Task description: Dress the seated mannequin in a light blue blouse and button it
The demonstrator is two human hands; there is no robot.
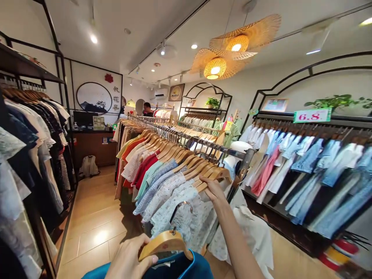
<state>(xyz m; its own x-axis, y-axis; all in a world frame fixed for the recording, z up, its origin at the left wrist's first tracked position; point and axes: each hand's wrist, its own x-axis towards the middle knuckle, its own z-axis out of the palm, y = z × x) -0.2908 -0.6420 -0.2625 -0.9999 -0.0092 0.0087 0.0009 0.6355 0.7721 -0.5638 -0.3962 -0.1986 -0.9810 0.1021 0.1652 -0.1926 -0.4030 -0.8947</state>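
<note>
At the bottom of the view, my left hand point(129, 254) is closed around one shoulder of a wooden hanger point(164, 241), its metal hook pointing up and free of any rail. A teal-blue garment point(196, 267) hangs on it, mostly cut off by the frame's lower edge. Further forward, my right hand point(214, 190) grips a wooden hanger point(202, 186) near the close end of the middle clothes rack. That hanger carries a pale garment with a fine print point(177, 203). Part of the right hand's fingers is hidden behind the hanger.
The middle rack's metal rail point(186, 140) holds several garments running away from me. Clothes racks line both side walls. A fire extinguisher point(340, 250) stands low on the right. At the back are a counter point(93, 149), a backpack point(88, 166) on the floor and a person point(148, 110).
</note>
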